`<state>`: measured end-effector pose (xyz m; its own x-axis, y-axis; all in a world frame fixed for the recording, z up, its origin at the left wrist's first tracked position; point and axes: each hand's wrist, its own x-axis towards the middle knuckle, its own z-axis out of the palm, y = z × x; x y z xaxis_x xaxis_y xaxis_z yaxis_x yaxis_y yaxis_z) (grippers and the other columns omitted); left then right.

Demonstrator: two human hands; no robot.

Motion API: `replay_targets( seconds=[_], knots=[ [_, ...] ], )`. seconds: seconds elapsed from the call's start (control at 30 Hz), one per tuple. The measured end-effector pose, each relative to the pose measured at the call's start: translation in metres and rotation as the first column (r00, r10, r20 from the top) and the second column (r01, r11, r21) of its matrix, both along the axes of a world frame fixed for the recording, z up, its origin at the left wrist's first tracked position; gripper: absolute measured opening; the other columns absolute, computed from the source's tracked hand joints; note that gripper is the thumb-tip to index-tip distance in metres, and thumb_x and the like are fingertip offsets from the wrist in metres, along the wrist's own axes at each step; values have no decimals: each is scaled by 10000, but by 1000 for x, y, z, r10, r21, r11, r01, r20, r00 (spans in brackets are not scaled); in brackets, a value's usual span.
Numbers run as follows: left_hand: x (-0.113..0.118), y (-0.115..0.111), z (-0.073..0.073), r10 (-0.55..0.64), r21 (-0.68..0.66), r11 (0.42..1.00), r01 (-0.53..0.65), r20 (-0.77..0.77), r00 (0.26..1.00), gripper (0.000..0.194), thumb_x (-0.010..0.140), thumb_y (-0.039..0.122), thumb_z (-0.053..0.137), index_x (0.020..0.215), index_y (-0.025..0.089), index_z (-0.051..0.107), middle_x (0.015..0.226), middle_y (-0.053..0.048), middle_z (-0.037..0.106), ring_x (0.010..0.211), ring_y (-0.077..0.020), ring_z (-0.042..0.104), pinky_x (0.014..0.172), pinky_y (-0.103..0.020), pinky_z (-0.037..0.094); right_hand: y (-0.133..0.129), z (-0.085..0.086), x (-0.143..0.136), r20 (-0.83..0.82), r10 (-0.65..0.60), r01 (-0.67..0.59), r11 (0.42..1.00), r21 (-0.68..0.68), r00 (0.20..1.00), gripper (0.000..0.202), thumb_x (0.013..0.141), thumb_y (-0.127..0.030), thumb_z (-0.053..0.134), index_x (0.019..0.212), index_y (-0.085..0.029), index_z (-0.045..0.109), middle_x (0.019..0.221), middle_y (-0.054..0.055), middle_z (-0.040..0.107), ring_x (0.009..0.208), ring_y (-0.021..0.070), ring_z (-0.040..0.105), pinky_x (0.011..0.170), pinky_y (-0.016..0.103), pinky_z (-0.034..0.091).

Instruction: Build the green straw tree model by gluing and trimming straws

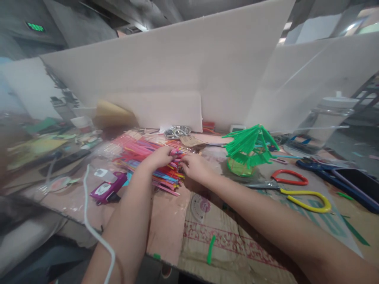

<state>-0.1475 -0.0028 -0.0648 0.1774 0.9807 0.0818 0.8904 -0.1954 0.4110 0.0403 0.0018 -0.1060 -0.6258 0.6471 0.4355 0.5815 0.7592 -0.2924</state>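
Observation:
Both my hands reach to the pile of colourful thin sticks in the middle of the table. My left hand has its fingers closed at the pile's right end, on a pink and purple bundle of stick ends. Close beside it on the right, my right hand has its fingers bent together at the same stick ends; what is between them is too small to tell. To the right stands a small green umbrella-shaped model on a yellow-green round base.
Scissors with red and yellow handles lie at the right, near a phone and a clear bottle. A purple glue gun with a white cord is left of my left arm. White boards stand behind.

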Motion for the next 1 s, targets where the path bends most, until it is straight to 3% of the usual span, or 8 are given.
replay_targets(
  seconds=[0.4,0.6,1.0],
  knots=[
    [3,-1,1,-12,-1,1000,12,-2,1000,94,725,215,514,722,190,606,730,-21,671,712,-209,607,689,-286,470,-4,8,-2,74,-47,52,996,-71,996,172,893,-196,517,969,-196,672,978,96,740,854,220,662,709,298,430],
    [4,-3,3,-8,-7,1000,8,9,1000,162,666,125,493,740,184,624,753,-11,687,720,-203,620,732,-282,486,-8,8,-4,63,-31,37,994,-101,998,180,861,-211,590,1035,-189,632,1041,106,728,911,237,658,733,310,431],
    [4,-2,2,20,1,1000,-20,-10,1000,103,770,250,546,752,187,626,732,-17,677,730,-208,618,708,-279,474,-1,-2,-9,-63,-31,20,985,-171,997,118,880,-212,539,894,-189,653,873,69,725,767,195,628,651,279,388]
  ],
)
